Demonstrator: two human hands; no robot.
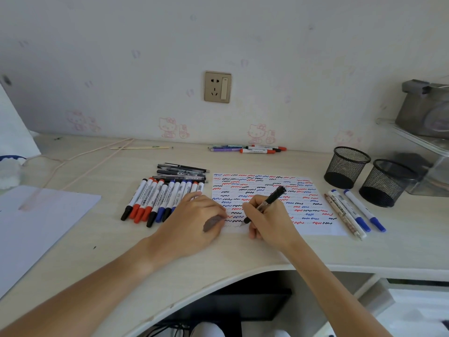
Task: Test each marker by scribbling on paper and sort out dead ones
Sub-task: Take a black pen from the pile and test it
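The right hand [264, 221] gripped a black pen [266, 204] in a writing hold, its tip touching the lower left part of the paper [313, 227], with the capped end tilted up and away to the right. The left hand [194, 222] lay flat with relaxed fingers on the paper's left edge, pressing it to the table [102, 239]; a dark smudge showed near the thumb. The paper was filled with rows of short red, blue and black squiggles. Just left of it, partly under the left hand, a row of white-barrelled markers [155, 203] lay side by side with red, black and blue caps toward the near edge, and a small pile of dark pens [182, 172] lay across behind them. To the right of the paper, three or four pens with blue caps [354, 212] lay slanted together. Beyond those stood two black mesh cups [346, 166], close together. Near the wall a further cluster of markers [250, 148] lay flat. A white sheet [36, 222] rested at the table's left end.
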